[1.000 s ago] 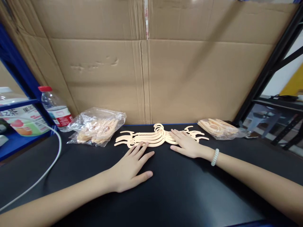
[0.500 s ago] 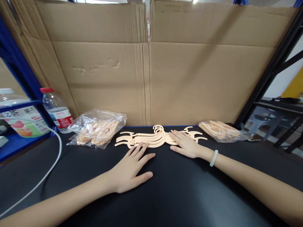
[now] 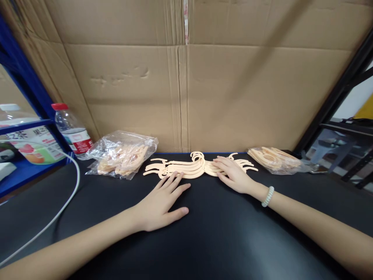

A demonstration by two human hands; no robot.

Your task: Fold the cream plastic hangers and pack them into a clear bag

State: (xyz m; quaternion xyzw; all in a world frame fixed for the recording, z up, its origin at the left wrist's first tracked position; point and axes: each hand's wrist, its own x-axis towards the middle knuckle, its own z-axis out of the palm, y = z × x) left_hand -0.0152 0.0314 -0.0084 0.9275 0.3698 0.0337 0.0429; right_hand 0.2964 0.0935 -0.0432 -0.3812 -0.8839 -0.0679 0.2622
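Several peach-coloured plastic clothes hangers (image 3: 189, 168) lie fanned in a stack on the black table, their hooks bunched at the top middle. My left hand (image 3: 161, 202) rests palm down in front of them, fingers spread, fingertips at the lower left edge of the stack. Across the right half of the hangers lies my right hand (image 3: 234, 177), its fingers stretched out over them and its thumb at their lower edge. It covers part of that side, and its wrist wears a pale coiled band (image 3: 267, 196).
Clear bags of similar peach pieces lie left (image 3: 124, 155) and right (image 3: 275, 159) of the stack. A red-capped bottle (image 3: 74, 134) stands by the blue shelf frame (image 3: 55, 132). A white cable (image 3: 76, 182) curves across the left. A cardboard wall (image 3: 131, 85) rises behind.
The view has tilted slightly downward. My right hand has shifted a little to the right, its thumb now closer to the hangers. My left hand stays nearly in place.
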